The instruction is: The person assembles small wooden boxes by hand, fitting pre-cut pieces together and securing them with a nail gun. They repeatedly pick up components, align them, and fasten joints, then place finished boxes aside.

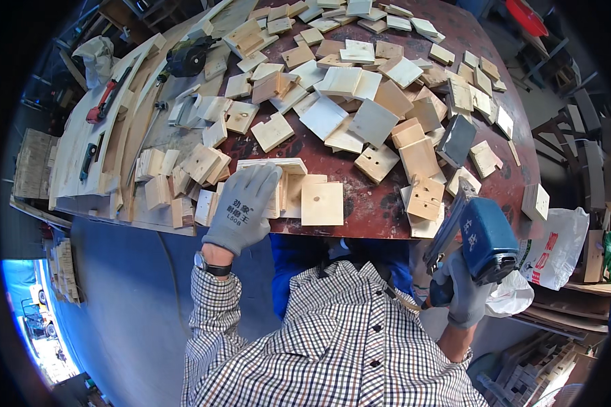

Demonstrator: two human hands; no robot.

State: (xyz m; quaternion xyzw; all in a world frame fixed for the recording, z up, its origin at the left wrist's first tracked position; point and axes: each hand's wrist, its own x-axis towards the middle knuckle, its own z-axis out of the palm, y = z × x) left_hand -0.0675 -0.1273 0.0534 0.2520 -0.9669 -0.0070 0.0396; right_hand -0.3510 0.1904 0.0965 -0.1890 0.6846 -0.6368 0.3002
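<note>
L hand (246,207) gloved, palm down, fingers spread; R hand (463,293) gloved, grip closed.

The left hand (246,207), in a grey glove, lies flat over a small wooden assembly (285,190) at the near edge of the worktop (377,207), covering its left part, so how those pieces join cannot be told. The right hand (463,292) is mostly hidden behind the blue nail gun (478,237) it grips; its fingers do not show. The gun's nose is lost among the wood offcuts (424,197). The near worktop edge disappears behind the checked shirt (339,339). The dark power tool (187,57) at the far left is too small to identify.
</note>
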